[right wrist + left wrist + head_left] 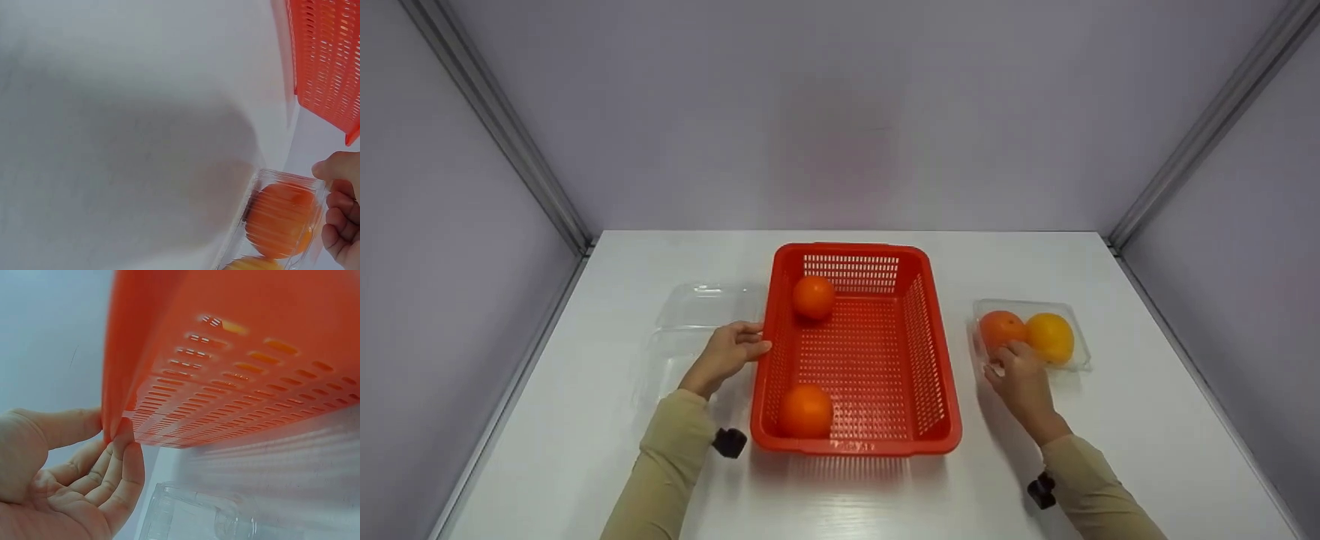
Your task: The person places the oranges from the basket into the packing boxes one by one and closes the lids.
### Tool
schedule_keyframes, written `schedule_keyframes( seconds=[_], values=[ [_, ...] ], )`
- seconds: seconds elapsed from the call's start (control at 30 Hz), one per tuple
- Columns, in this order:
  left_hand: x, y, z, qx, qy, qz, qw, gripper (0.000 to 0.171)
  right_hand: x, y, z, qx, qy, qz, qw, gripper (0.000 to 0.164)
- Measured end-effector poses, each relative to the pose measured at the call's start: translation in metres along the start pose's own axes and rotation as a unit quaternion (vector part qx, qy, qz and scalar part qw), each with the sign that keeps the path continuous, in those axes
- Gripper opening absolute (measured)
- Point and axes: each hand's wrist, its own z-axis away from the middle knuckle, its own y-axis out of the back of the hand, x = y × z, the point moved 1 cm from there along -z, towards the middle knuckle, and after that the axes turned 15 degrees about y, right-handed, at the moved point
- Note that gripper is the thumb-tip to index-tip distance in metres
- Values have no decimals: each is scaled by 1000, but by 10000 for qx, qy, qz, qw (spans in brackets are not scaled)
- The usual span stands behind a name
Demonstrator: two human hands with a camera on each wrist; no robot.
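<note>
Red perforated basket pinched in left grip, clear tray in right grip.

on the table, a basket holds a far fruit and a near fruit at left; left of it lies a case, right a box with two fruits.

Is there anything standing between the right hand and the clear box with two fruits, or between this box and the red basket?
Nothing visible: the right hand touches the near-left corner of the clear box, and no object lies between the box and the red basket, whose side wall faces it.
</note>
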Motion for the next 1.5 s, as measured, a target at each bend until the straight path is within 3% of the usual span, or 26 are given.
schedule_keyframes(
  seconds=[0.1, 0.33, 0.5, 0.67, 0.9, 1.27, 1.5],
  values=[
    [0, 0, 1, 7, -27, 36, 10000, 45, -3, 2, -4, -174, -360, -296, 9988, 10],
    [0, -2, 3, 73, -51, 144, 9999, 43, -14, 6, -16, -247, -746, -895, 9929, 7],
    [2, -4, 3, 109, -15, 181, 9998, 42, -21, 10, -27, -449, -1189, -1602, 9789, 5],
    [3, -7, 2, 149, -55, 194, 9997, 40, -26, 13, -35, -1004, -1575, -2408, 9524, 12],
    [3, -10, 2, 232, -49, 300, 9993, 38, -32, 19, -44, -1636, -1727, -3301, 9135, 26],
    [4, -9, 4, 255, -18, 345, 9991, 36, -37, 26, -62, -2347, -2192, -4034, 8568, 46],
    [3, -8, 4, 218, -57, 414, 9989, 36, -39, 25, -71, -2563, -2504, -4306, 8284, 46]
  ],
)
